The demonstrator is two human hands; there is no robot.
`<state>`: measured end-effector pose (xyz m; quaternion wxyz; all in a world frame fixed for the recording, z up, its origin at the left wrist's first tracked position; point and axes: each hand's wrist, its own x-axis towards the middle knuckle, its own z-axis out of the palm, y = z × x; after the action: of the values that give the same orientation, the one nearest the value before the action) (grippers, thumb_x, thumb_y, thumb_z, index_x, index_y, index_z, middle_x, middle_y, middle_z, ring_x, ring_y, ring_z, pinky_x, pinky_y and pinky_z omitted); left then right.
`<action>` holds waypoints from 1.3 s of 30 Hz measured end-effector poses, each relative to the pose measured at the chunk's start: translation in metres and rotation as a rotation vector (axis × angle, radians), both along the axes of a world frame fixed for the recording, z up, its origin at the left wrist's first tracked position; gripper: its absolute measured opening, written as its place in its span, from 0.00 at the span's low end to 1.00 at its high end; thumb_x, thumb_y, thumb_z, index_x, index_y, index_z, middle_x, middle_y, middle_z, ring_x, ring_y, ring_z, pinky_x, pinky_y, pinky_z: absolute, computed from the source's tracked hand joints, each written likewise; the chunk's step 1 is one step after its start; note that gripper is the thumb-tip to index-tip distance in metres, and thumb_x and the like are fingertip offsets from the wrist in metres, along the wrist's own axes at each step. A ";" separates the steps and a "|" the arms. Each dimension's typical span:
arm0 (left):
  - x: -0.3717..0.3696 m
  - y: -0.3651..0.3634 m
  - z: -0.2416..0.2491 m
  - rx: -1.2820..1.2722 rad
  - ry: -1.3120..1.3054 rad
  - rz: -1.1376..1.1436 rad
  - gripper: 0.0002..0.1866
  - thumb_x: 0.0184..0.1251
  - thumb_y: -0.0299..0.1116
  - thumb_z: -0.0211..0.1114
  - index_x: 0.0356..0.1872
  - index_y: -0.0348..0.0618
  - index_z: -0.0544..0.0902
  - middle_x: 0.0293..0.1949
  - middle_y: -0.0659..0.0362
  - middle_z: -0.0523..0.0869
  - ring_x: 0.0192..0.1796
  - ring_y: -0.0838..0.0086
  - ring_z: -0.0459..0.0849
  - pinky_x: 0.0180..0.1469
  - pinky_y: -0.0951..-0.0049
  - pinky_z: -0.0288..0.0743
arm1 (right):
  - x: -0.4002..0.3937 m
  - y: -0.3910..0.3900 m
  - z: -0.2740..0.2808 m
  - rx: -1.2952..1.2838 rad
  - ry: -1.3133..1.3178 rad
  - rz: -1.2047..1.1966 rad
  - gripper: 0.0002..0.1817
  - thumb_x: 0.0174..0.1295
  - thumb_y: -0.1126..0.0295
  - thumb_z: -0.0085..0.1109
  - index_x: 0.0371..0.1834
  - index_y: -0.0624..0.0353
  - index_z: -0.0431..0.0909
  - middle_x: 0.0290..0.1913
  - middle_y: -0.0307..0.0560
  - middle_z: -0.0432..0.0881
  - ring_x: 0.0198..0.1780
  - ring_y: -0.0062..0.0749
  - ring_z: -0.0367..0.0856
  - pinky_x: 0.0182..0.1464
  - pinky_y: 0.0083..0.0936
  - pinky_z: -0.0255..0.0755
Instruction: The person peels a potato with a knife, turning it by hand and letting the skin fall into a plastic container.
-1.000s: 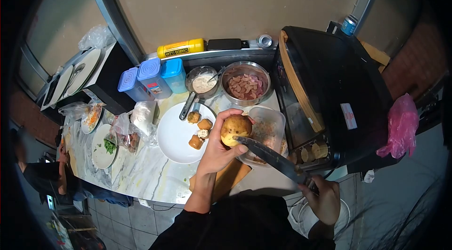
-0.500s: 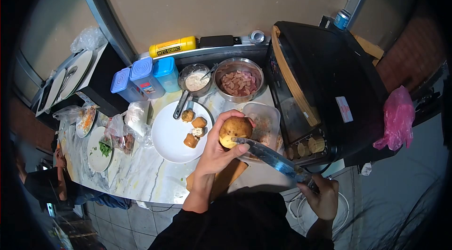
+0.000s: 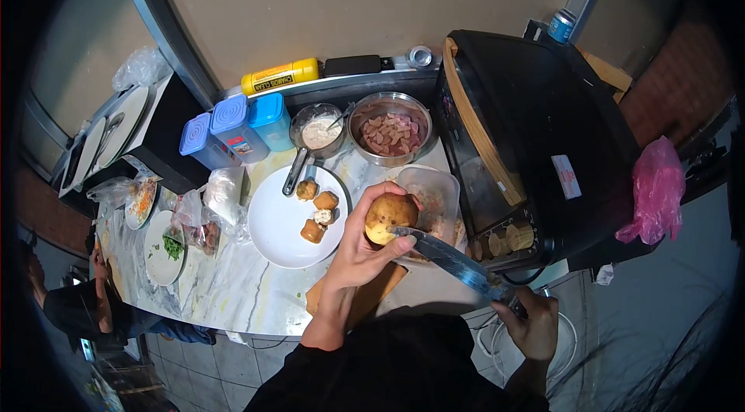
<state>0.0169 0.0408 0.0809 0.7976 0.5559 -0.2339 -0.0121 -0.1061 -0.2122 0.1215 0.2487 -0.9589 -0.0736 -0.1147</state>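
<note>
My left hand (image 3: 358,257) is wrapped round a brown potato (image 3: 392,212), which has a pale peeled patch on its lower left. In my right hand (image 3: 531,327) is the handle of a large knife (image 3: 450,261); the blade's tip end rests at the peeled patch, close to my left thumb. Beneath the potato, a clear plastic container (image 3: 436,193) with pale bits inside is partly covered. Left of my left hand, a white plate (image 3: 272,218) carries several brown pieces. A wooden board (image 3: 380,288) lies partly hidden behind my left forearm.
A steel bowl of sliced meat (image 3: 392,135), a bowl of white powder (image 3: 320,133) and lidded containers (image 3: 230,117) stand at the back. A black oven (image 3: 535,125) is at right. Plates with greens (image 3: 161,266) and bags are at left, where another person (image 3: 74,307) stands.
The view has shifted slightly. Both hands, the potato and the knife keep nearly the same positions relative to each other.
</note>
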 end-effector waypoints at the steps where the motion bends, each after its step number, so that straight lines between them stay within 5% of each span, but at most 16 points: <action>1: 0.001 -0.001 -0.002 0.005 -0.021 0.009 0.31 0.57 0.28 0.72 0.59 0.39 0.65 0.51 0.55 0.77 0.52 0.74 0.77 0.57 0.75 0.69 | 0.001 -0.001 -0.001 0.000 0.001 -0.001 0.18 0.56 0.58 0.69 0.30 0.65 0.79 0.21 0.49 0.81 0.19 0.41 0.80 0.24 0.31 0.71; 34: -0.001 -0.009 -0.002 0.046 0.008 0.065 0.26 0.58 0.26 0.71 0.55 0.38 0.69 0.46 0.54 0.81 0.48 0.76 0.79 0.52 0.75 0.72 | 0.002 -0.011 -0.034 0.086 -0.025 -0.029 0.16 0.52 0.61 0.72 0.30 0.63 0.79 0.19 0.46 0.79 0.15 0.33 0.74 0.22 0.28 0.66; 39: -0.002 -0.008 0.000 0.066 0.010 0.073 0.25 0.58 0.25 0.71 0.54 0.37 0.69 0.44 0.54 0.82 0.46 0.76 0.80 0.51 0.76 0.73 | 0.001 -0.011 -0.036 0.063 -0.008 -0.058 0.17 0.50 0.60 0.73 0.33 0.62 0.80 0.22 0.42 0.80 0.21 0.34 0.74 0.35 0.28 0.67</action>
<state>0.0151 0.0326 0.0805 0.7798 0.5902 -0.2087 0.0064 -0.1052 -0.2232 0.0851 0.2752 -0.9519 -0.0433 -0.1279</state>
